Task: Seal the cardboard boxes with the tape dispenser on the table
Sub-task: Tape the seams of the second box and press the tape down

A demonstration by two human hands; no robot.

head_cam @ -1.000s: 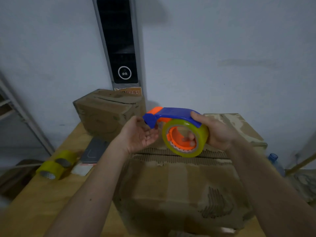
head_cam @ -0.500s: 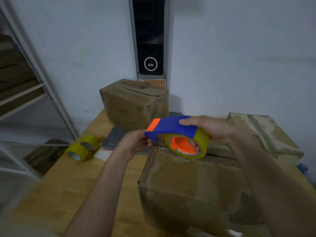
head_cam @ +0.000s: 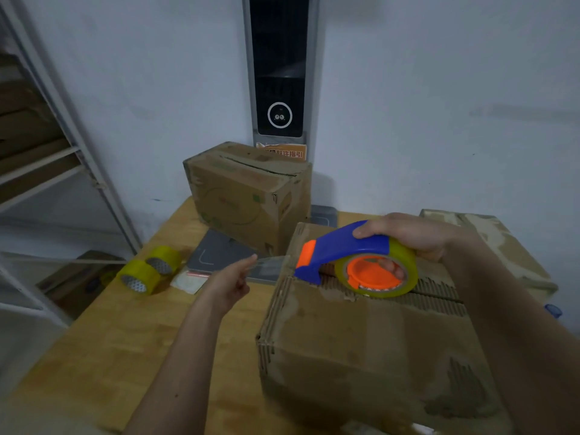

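1. While the right hand (head_cam: 414,237) is gripping the tape dispenser (head_cam: 354,259) right of frame center, its thumb is lying over the blue handle and its fingers are curling through the orange hub of the yellowish roll, so that hand is closed around the tool.
2. The dispenser is sitting on top of the big cardboard box (head_cam: 361,340) filling the lower right of the frame, with its orange nose at the box's upper-left corner, right where the worn flaps are meeting.
3. The left hand (head_cam: 229,284) is reaching out just left of center, pinching the end of a clear tape strip (head_cam: 266,266) between thumb and fingertips. The strip is stretching from that hand over to the dispenser's nose. The other fingers are a bit blurry, so I can't say exactly how they're lying.
4. A second cardboard box (head_cam: 248,196) is standing at center frame near the wall, top flaps closed with a slit showing.
5. A third box (head_cam: 502,246) is peeking out at the right edge, behind the right forearm.
6. Two spare tape rolls (head_cam: 147,273) are lying on their sides at center left on the wooden table (head_cam: 103,356), touching each other, beside a flat grey pad (head_cam: 219,252).
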